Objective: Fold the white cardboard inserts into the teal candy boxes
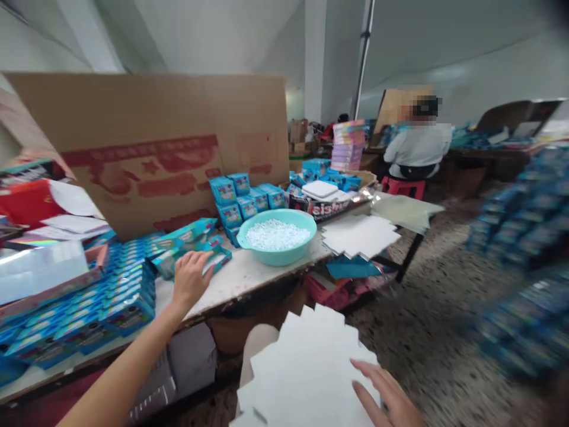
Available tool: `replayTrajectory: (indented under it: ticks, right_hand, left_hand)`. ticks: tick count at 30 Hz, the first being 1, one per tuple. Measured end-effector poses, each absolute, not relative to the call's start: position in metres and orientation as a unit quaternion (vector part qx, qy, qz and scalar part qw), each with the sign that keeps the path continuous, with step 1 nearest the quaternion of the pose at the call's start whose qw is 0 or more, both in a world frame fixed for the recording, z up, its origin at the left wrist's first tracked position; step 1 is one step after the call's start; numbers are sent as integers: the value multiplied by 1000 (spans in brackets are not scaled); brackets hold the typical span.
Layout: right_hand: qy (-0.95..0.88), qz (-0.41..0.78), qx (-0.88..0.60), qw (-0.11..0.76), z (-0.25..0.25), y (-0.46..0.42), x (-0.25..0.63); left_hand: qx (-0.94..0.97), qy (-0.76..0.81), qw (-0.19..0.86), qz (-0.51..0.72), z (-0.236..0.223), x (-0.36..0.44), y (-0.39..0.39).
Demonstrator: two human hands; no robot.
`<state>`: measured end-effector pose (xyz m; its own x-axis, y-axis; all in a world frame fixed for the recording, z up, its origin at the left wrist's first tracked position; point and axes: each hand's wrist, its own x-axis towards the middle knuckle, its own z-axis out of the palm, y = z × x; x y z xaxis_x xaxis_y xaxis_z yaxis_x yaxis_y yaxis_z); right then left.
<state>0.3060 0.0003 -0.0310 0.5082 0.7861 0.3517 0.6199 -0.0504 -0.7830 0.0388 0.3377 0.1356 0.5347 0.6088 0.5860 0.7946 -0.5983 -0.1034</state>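
1. Left hand (190, 280) is open, fingers spread, with the tips right at some loose teal packets (186, 240) on the worktop (253, 276). Those sit at about 9 o'clock from the bowl.
2. Right hand (387, 396) is low at 4 to 5 o'clock in the view, fingers splayed against the edge of a stack of white zigzag-edged sheets (306, 370). Can't tell if it's actually gripping them.
3. That stack is at 6 o'clock, in front of the worktop, not on it.
4. Turquoise bowl (276, 238) of white beads (275, 235) sits mid-worktop, with stacked blue boxes (242, 198) just behind it at 11 o'clock.
5. A pile of white sheets (359, 235) lies at the bowl's 3 o'clock.
6. Way off at 1 o'clock, a co-worker (418, 145) sits on a red stool (403, 187), back turned.
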Motion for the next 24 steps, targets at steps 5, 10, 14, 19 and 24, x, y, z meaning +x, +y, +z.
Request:
replayTrajectory:
  ticks: [5,10,14,19,24]
  right_hand:
    - [-512,48,-747,422,-28,7,313]
    - [-512,17,-762,395,-44,15,330]
    - [-484,2,-791,375,-61,14,343]
    - [-436,73,-835,328,-83,-2,344]
    - [-416,62,-822,384,-86,-15,341]
  left_hand:
    - [-930,-294,-28,-218,50,68,178]
    - [-933,-300,-47,-192,3,79,80]
    - [-886,-422,8,-193,-12,76,83]
    - [-879,-460,-45,-120,-14,75,95]
    - [-841,-497,-112,-182,4,86,83]
